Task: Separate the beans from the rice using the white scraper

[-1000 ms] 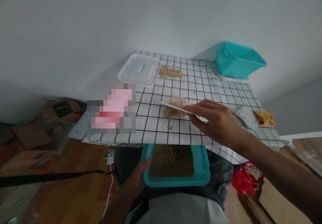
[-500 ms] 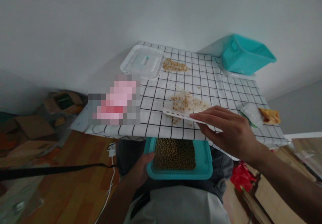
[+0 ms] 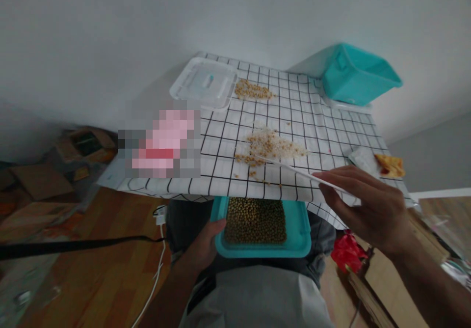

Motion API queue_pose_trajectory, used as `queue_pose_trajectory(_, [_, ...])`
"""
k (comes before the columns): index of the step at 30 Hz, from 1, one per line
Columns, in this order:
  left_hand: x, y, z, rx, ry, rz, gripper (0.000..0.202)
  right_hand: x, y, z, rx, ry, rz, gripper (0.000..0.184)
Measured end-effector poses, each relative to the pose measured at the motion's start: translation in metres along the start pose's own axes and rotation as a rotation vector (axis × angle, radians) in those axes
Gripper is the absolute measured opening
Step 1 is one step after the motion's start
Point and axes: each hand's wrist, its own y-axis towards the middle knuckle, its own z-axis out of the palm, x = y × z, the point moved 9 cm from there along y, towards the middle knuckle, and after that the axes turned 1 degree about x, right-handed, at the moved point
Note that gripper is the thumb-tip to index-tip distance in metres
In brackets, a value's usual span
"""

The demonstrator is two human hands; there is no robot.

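Note:
My left hand point(image 3: 206, 243) grips the left side of a teal container point(image 3: 300, 225) at the table's front edge, its thumb on the rim. Small round beans point(image 3: 255, 222), brownish green, fill much of it. My right hand point(image 3: 368, 205) pinches a thin white strip point(image 3: 294, 169), seen nearly edge-on and reaching leftward over the cloth. The strip's far tip lies by a spread pile of yellowish beans mixed with white grains point(image 3: 270, 144). A few stray beans lie nearer the front edge. Farther back is a second pile of yellowish beans point(image 3: 253, 90).
A clear plastic lid point(image 3: 206, 82) lies back left on the checked tablecloth point(image 3: 294, 92). An empty teal bin point(image 3: 360, 77) stands back right by the wall. At right are a plastic packet point(image 3: 364, 161) and an orange-yellow wrapper point(image 3: 390, 165). A blurred pink item point(image 3: 165, 139) lies left.
My right hand has moved right and a little toward me with the strip, whose row of holes no longer shows. More of the near pile is uncovered. My left hand keeps its hold.

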Motion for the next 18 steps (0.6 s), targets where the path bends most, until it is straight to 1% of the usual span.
queue_pose_trajectory(3, [-0.001, 0.002, 0.010, 0.034, -0.039, -0.013, 0.037, -0.002, -0.016, -0.004, 0.005, -0.006, 0.033, 0.046])
queue_pose_trajectory(6, [-0.004, 0.002, 0.016, 0.046, -0.036, -0.015, 0.030, 0.004, -0.018, 0.005, 0.045, 0.028, -0.001, 0.048])
queue_pose_trajectory(9, [-0.007, 0.000, 0.015, 0.055, -0.008, 0.000, 0.023, 0.010, -0.005, 0.015, 0.075, 0.068, -0.035, 0.048])
queue_pose_trajectory(12, [-0.007, -0.003, 0.006, 0.018, 0.020, 0.007, 0.018, 0.014, 0.013, 0.026, 0.133, 0.112, -0.088, 0.043])
queue_pose_trajectory(14, [-0.010, -0.004, 0.001, -0.005, 0.042, 0.046, 0.012, 0.015, 0.026, 0.032, 0.172, 0.127, -0.110, 0.040])
queue_pose_trajectory(16, [-0.012, -0.005, 0.000, -0.006, 0.038, 0.074, 0.012, 0.016, 0.036, 0.038, 0.206, 0.137, -0.123, 0.038])
queue_pose_trajectory(18, [-0.009, -0.004, -0.001, -0.003, 0.016, 0.055, 0.016, 0.020, 0.043, 0.043, 0.246, 0.160, -0.153, 0.038])
